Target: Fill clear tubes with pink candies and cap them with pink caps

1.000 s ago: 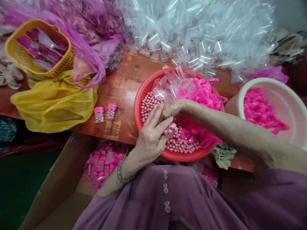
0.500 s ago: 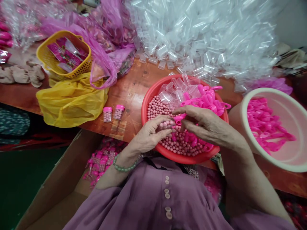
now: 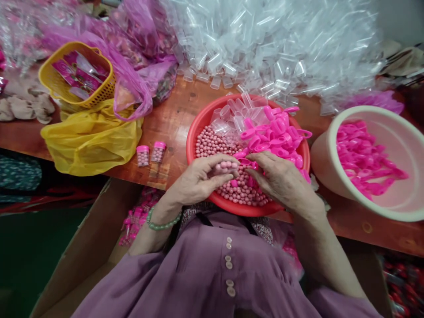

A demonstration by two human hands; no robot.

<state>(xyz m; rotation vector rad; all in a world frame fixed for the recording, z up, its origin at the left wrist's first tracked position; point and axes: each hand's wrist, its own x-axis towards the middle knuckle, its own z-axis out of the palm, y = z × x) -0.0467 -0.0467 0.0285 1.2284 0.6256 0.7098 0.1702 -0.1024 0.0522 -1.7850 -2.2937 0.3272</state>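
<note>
My left hand (image 3: pixel 198 179) is closed around a small clear plastic bottle (image 3: pixel 227 166) filled with pink beads, lying sideways over a red basin (image 3: pixel 191 148). Close to the bottle's mouth, the fingers of my right hand (image 3: pixel 286 179) pinch a bright pink cap (image 3: pixel 249 163); the fingers partly hide it. Loose pink beads (image 3: pixel 212 142) cover the left and front of the basin. Empty clear bottles (image 3: pixel 236 110) lie at its back, and a heap of pink caps (image 3: pixel 278 126) at its right.
Two filled, capped bottles (image 3: pixel 158 152) stand left of the basin. Behind is a large pile of clear bottles (image 3: pixel 265 48). A white tub (image 3: pixel 326 163) with pink caps stands right; a yellow basket (image 3: pixel 109 86) and yellow bag (image 3: pixel 92 137) left. Below sits a cardboard box (image 3: pixel 79 238).
My right hand has come down and closed on a pink cap near the bottle. The bottle in my left hand shows more clearly. The whole view has shifted slightly.
</note>
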